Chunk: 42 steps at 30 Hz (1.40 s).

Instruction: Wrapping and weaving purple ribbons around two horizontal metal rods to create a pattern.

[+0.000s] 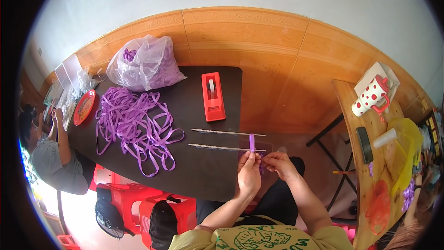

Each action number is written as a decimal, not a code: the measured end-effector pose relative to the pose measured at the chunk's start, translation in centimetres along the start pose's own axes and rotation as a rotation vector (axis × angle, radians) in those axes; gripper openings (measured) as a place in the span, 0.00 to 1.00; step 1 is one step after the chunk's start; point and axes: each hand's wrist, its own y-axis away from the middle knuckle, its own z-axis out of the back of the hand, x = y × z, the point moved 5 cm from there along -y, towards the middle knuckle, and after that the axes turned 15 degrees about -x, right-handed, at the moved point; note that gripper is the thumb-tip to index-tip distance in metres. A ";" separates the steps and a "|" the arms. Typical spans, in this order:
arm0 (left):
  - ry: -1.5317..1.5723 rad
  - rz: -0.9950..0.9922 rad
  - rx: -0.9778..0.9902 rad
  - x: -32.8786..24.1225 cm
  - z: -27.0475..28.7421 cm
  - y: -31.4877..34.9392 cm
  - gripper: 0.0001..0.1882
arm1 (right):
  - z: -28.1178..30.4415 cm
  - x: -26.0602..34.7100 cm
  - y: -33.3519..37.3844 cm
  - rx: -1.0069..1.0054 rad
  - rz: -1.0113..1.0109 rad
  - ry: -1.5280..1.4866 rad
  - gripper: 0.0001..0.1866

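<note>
Two thin metal rods lie side by side on the dark table and stick out past its right edge. A purple ribbon spans both rods near their tips. Just below the nearer rod, my left hand is closed, thumb and fingers pinching the ribbon. My right hand is closed in a pinch right beside the rod's tip; what its fingers grip is too small to make out. Some purple material shows between and below the hands. Left of the rods lies a loose heap of purple ribbon loops.
A red tape dispenser, a bag of purple ribbon and a red plate are on the dark table. Red stools stand below. A wooden table at right holds a dotted tumbler. A person sits at far left.
</note>
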 end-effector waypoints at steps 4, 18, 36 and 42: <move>0.027 0.060 0.055 -0.6 -1.2 0.6 0.05 | 0.1 1.3 0.4 0.008 0.058 -0.005 0.06; 0.043 0.061 -0.097 -0.3 -1.4 -0.3 0.03 | -8.7 12.7 -4.1 0.269 0.515 0.319 0.03; -0.031 -0.010 -0.056 -0.5 -1.6 -0.3 0.06 | -7.8 12.7 -4.5 0.402 0.359 0.241 0.02; -0.042 0.021 -0.053 -0.4 -0.9 -0.5 0.06 | -9.1 15.2 -4.0 0.252 0.598 0.365 0.04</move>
